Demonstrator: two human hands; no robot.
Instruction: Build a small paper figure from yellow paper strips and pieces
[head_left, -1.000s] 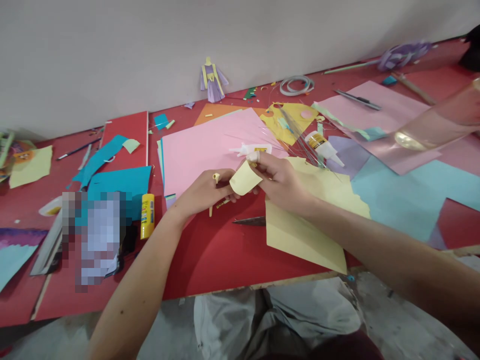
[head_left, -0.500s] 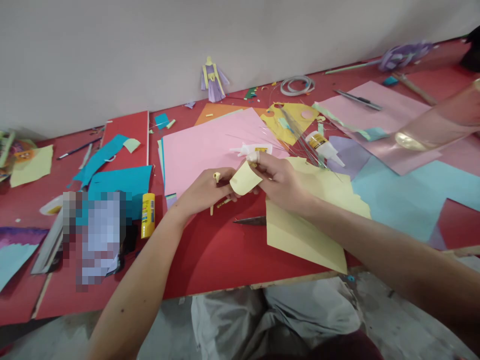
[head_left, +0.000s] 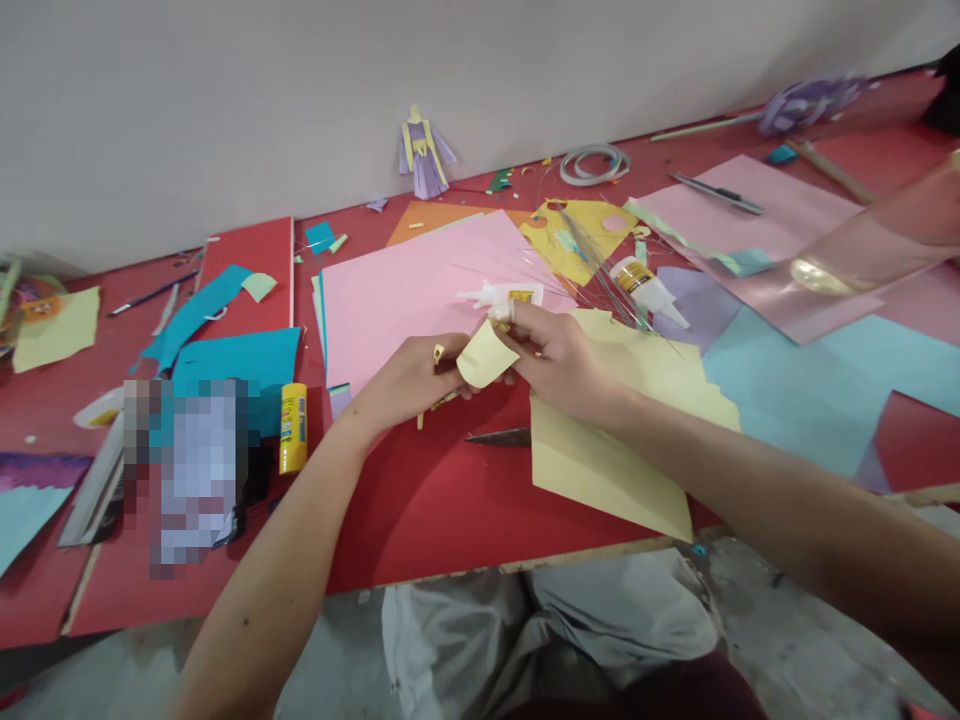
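A small curved piece of pale yellow paper (head_left: 487, 356) is pinched between my two hands above the red table. My left hand (head_left: 420, 378) grips its left side, and a small rolled yellow paper bit (head_left: 438, 353) sticks up between the fingers. On the right edge, my right hand (head_left: 553, 350) is closed, with a white wrap on one finger. Just behind the hands lies a white glue bottle (head_left: 517, 293) on pink paper (head_left: 397, 290). Below my right hand are a large yellow sheet (head_left: 607, 470) and a dark pointed blade (head_left: 501, 438), its other end hidden under the sheet.
A yellow glue stick (head_left: 293, 428) stands by my left forearm. A second glue bottle (head_left: 649, 290) lies right of the hands, near thin clear strands. A paper doll figure (head_left: 424, 155) leans on the wall. A cutter knife (head_left: 718, 193) rests on pink paper at the right.
The view has shifted slightly. Both hands keep their hold on the yellow paper, with the curved piece turned very little.
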